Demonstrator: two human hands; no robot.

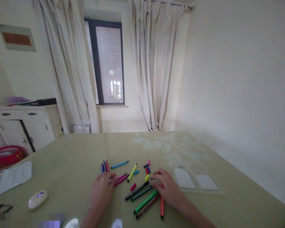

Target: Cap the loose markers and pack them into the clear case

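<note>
My left hand rests low over the table, thumb and forefinger closed around one of two pink markers lying side by side. Just beyond its knuckles lie uncapped blue and red markers. My right hand has its fingers apart above an orange marker, which it partly hides. Left of it are a green marker, a dark red marker, a dark green marker and a black marker. A yellow marker and a light blue marker lie uncapped farther back.
Loose caps lie between the hands. A clear plastic case with white cards lies open at right. On the left are a face mask, a white oval device and glasses. A wall borders the table's right side.
</note>
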